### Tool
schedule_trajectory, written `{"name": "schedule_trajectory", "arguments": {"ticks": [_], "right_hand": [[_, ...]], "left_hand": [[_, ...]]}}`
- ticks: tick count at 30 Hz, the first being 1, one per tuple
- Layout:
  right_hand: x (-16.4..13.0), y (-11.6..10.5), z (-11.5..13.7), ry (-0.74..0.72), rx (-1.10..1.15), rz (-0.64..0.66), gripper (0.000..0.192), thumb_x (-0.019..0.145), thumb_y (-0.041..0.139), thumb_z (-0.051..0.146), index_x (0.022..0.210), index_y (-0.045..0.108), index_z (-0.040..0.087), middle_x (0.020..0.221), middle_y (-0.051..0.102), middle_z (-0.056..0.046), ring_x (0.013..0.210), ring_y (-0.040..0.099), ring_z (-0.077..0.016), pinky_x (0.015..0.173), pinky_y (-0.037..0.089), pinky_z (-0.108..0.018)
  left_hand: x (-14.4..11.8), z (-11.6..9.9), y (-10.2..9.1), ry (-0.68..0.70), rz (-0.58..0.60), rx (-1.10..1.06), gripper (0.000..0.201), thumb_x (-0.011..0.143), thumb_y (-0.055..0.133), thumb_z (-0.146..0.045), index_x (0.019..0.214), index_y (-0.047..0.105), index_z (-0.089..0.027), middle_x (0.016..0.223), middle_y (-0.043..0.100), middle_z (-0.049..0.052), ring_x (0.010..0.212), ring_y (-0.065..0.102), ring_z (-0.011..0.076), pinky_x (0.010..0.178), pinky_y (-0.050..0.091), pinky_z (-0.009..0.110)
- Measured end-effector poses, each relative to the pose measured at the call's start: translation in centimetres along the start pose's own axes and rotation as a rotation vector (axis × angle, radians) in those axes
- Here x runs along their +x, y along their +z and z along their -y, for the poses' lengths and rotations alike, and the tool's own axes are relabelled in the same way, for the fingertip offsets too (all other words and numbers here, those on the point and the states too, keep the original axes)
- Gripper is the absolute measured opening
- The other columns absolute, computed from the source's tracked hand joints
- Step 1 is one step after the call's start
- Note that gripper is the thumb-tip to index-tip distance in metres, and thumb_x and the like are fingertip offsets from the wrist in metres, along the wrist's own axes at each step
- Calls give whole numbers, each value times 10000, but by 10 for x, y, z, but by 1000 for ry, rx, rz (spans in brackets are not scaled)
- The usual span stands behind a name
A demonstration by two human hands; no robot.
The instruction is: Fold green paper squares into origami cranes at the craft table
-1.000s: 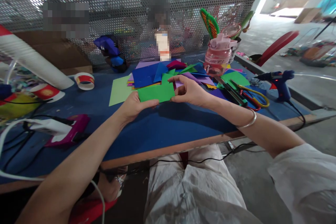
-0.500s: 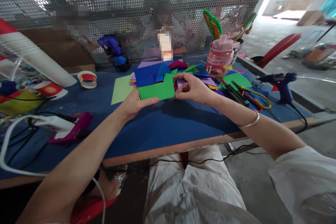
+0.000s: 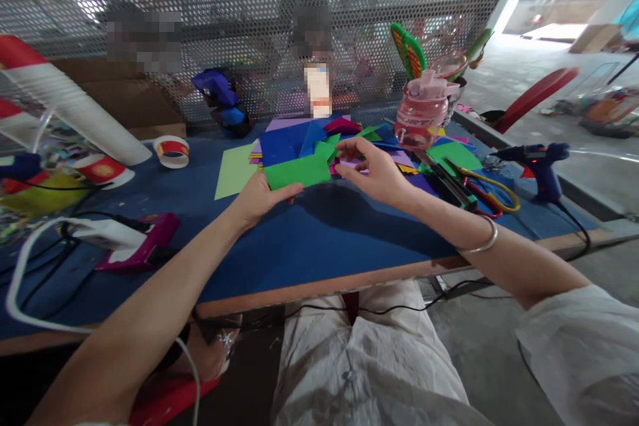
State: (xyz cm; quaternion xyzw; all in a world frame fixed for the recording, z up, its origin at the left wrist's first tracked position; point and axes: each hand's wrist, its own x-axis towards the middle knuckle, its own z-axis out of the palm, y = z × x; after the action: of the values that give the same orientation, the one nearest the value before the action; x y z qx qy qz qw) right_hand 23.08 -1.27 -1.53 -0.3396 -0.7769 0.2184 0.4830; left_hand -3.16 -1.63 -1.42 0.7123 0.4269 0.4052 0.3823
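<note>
My left hand (image 3: 257,200) grips a green sheet of paper (image 3: 294,171) by its left end, the thumb lying along the lower edge. The sheet is tilted above the blue tabletop. By its right end, my right hand (image 3: 377,170) has thumb and fingertips apart, with no paper seen between them. Behind the sheet lies a pile of coloured papers, with a dark blue sheet (image 3: 282,142) and a magenta piece (image 3: 343,125) on top. A pale green sheet (image 3: 233,172) sticks out at the left.
Right of the pile stand a pink bottle (image 3: 423,113), scissors (image 3: 506,198) with yellow and red handles, and a blue glue gun (image 3: 544,170). At left are a paper cup (image 3: 171,152), stacked cups (image 3: 84,103) and a magenta power strip (image 3: 157,239). A perforated metal screen (image 3: 239,26) rises behind.
My right hand's thumb and fingertips have parted and come slightly away from the green paper's right end. The paper has tilted a little; my left hand keeps its hold.
</note>
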Motion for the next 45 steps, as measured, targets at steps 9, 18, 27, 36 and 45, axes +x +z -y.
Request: {"name": "schedule_trajectory", "arguments": {"ticks": [9, 18, 27, 36, 45], "right_hand": [[-15, 14, 10, -439, -463, 30, 167, 1027, 556, 246, 1157, 647, 194, 1147, 659, -131, 1058, 609, -263, 927, 537, -450], [-14, 11, 9, -472, -487, 4, 149, 1044, 500, 185, 1029, 648, 199, 989, 697, -90, 938, 600, -231, 822, 485, -368], [-14, 12, 10, -543, -480, 46, 275, 1069, 430, 179, 1093, 703, 194, 1033, 727, -102, 980, 621, -229, 867, 519, -383], [-17, 8, 13, -703, -658, 38, 424, 1027, 501, 139, 1376, 649, 330, 1368, 682, -69, 1365, 555, -240, 1068, 494, -448], [-18, 3, 14, -824, -689, 23, 244, 1034, 507, 154, 995, 732, 239, 1171, 753, -60, 1206, 625, -212, 988, 485, -415]], "left_hand": [[-8, -2, 12, 16, 132, 145, 349, 729, 812, -493, 659, 670, -182, 567, 609, -18, 525, 514, 138, 514, 387, 253], [-11, -11, 11, -52, 310, -109, 811, 742, 672, -854, 1173, 738, -171, 1118, 750, 164, 874, 718, 251, 700, 592, 330], [-13, -13, 10, -193, 392, -257, 614, 847, 761, -618, 1298, 696, -207, 1124, 784, 149, 962, 759, 256, 806, 620, 337], [-15, -16, 8, -251, 446, -502, 567, 812, 841, -512, 1291, 687, -251, 1226, 762, 125, 1130, 745, 309, 928, 631, 412], [-9, -16, 11, -351, 203, -517, 354, 916, 684, -397, 1215, 729, -212, 1120, 782, 96, 945, 766, 266, 767, 667, 377]]}}
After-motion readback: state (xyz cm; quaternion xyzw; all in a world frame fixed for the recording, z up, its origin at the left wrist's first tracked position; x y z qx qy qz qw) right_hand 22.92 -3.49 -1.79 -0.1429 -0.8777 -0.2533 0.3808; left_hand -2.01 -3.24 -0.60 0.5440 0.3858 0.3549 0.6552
